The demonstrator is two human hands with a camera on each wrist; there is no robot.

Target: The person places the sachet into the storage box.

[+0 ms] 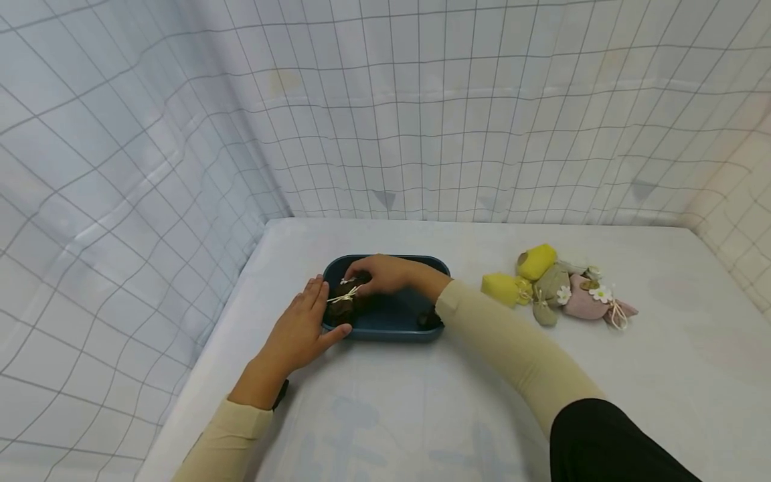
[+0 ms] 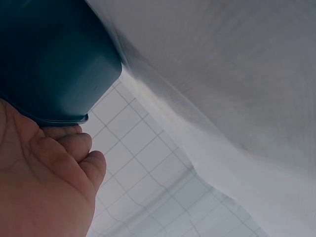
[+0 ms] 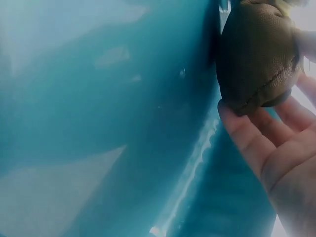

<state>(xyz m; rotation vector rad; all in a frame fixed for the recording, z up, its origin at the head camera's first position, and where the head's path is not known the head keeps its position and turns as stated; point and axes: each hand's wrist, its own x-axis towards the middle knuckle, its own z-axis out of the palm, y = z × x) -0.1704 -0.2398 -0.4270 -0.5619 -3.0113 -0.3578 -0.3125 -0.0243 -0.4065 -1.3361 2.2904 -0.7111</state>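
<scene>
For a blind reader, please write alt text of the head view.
A person's right hand grips a brown pouch in a blue tray; the left hand rests on its left rim. Yellow pouches, a greenish pouch and a pink pouch lie farther right on white cloth.

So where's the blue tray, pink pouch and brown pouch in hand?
Blue tray (image 1: 391, 335), head view: front rim.
Pink pouch (image 1: 581, 305), head view: rounded body.
Brown pouch (image 3: 256, 58), right wrist view: bulging side.

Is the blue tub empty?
Not empty: the right hand holds a brown pouch in the blue tub; a dark lump lies opposite.
</scene>
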